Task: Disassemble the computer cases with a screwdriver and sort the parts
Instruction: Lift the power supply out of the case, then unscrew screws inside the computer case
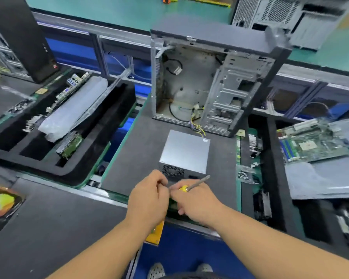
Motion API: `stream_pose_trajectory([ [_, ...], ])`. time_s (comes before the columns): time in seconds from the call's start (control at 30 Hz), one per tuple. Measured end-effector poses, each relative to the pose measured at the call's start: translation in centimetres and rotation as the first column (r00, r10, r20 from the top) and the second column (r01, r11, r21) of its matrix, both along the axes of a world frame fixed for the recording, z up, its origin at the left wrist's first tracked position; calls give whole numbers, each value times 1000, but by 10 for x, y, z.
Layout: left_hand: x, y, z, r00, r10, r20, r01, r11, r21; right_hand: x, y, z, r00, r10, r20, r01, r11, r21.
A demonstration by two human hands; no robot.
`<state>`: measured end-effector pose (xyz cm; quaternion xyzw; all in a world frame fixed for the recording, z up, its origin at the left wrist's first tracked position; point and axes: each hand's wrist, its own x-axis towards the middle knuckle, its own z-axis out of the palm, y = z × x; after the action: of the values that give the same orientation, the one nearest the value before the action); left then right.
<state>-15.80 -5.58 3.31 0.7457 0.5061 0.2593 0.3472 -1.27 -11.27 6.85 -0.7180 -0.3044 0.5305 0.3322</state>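
An open computer case (214,83) stands upright on the dark mat (141,150), its side panel off and loose cables inside. A grey power supply (184,153) lies on the mat in front of it, a few wires running back into the case. My right hand (195,202) grips a screwdriver (195,184) with a yellow handle, shaft pointing up and right near the power supply's front corner. My left hand (149,196) is curled right beside it, fingertips meeting the right hand; whether it pinches something small is hidden.
A black foam tray (101,150) at left holds boards and a bubble-wrapped part (73,111). A motherboard (314,141) lies on foam at right. Small bags of screws (245,175) sit by the mat's right edge. Other cases stand at the back left (22,37) and back right (286,15).
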Motion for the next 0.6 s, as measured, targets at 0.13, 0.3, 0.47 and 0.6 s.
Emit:
stream_pose_trajectory([
  [0.13, 58, -3, 36, 967, -145, 207, 132, 988, 75, 41, -14, 30, 992, -129, -13, 130, 987, 90],
  [0.3, 142, -21, 72, 905, -312, 289, 283, 949, 140, 113, -50, 69, 953, -301, 39, 290, 940, 182],
  [0.47, 234, -54, 95, 856, -426, 292, 385, 903, 191, 195, -103, 108, 896, -419, 148, 367, 886, 285],
  [0.6, 315, -98, 112, 799, -484, 358, 443, 875, 194, 267, -155, 134, 840, -489, 236, 389, 845, 368],
])
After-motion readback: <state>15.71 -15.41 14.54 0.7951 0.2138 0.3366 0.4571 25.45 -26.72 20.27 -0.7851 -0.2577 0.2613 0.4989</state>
